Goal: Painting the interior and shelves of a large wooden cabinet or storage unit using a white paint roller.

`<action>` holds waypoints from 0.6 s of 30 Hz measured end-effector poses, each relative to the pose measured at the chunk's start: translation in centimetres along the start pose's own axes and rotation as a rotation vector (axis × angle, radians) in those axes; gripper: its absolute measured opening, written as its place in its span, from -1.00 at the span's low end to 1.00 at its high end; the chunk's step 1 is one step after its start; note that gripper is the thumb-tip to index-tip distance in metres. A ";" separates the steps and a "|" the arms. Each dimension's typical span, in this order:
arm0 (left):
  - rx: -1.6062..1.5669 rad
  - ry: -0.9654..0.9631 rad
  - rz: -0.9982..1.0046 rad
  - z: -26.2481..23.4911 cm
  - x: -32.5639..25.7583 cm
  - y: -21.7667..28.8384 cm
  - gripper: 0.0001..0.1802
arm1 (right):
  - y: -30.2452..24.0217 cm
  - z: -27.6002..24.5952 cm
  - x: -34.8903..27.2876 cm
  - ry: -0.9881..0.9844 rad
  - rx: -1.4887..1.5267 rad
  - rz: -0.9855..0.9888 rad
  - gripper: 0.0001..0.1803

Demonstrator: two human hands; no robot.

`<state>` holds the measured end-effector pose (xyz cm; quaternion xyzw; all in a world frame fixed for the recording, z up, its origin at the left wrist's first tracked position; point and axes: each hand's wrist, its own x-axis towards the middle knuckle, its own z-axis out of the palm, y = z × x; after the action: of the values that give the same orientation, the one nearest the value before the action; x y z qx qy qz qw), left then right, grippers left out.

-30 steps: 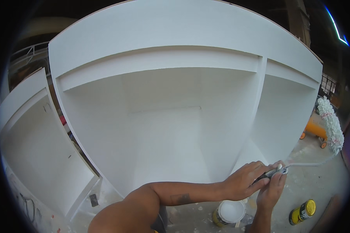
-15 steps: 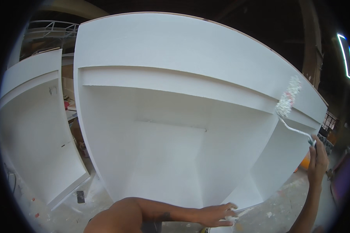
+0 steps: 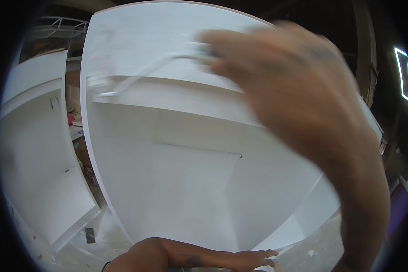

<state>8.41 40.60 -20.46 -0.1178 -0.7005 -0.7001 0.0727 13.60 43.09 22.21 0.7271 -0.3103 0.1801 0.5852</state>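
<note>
My right hand point(image 3: 285, 72), large and smeared by motion, reaches across the upper middle. It grips a paint roller point(image 3: 99, 75) by its handle end, and the bent wire frame runs left from the fingers. The blurred roller sleeve lies over the top left of a big white panelled cabinet point(image 3: 177, 34), across its upper band and ledge. At the bottom edge, my left hand point(image 3: 254, 260) is low in front of the cabinet, with its fingers bent around something white, mostly cut off by the frame.
A second white cabinet point(image 3: 36, 136) stands at the left, with a gap of stacked clutter between the two. A small dark flat object point(image 3: 90, 235) lies on the paint-spotted floor point(image 3: 99, 254). A lit strip sign point(image 3: 405, 77) glows at the far right.
My right hand has swept the roller from the cabinet's upper right across to its upper left. My left hand has shifted slightly lower in the picture.
</note>
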 end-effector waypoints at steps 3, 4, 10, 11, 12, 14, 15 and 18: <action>0.893 0.038 0.212 0.1 0.3 0.9 -0.47 | -4.0 1.0 2.8 0.078 0.096 0.086 -0.69; 0.901 0.050 0.202 0.1 -0.1 1.5 -0.47 | -3.3 1.3 2.1 0.091 0.106 0.085 -0.69; 0.917 0.066 0.157 -0.5 -3.0 1.5 -0.42 | 4.5 0.1 -11.1 -0.054 0.070 0.335 -0.52; 0.925 0.076 0.161 -0.9 -3.9 1.2 -0.42 | 5.2 -0.6 -13.6 -0.109 0.097 0.377 -0.52; 0.944 0.048 0.196 -1.2 -4.4 1.0 -0.43 | 6.1 -0.8 -16.3 -0.114 -0.027 0.409 -0.40; 0.951 0.020 0.254 -1.2 -4.4 1.0 -0.44 | 7.5 -1.8 -18.2 -0.205 -0.058 0.436 -0.51; 0.954 0.020 0.231 -1.1 -4.4 1.0 -0.44 | 7.5 -1.7 -17.6 -0.150 -0.057 0.381 -0.48; 0.960 0.037 0.204 -0.5 -3.7 0.5 -0.47 | 5.1 -1.2 -11.1 -0.122 0.085 0.373 -0.55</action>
<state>12.02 39.83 -20.96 -0.1264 -0.9275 -0.2896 0.1995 2.09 46.30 19.33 0.6907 -0.4667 0.2542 0.4905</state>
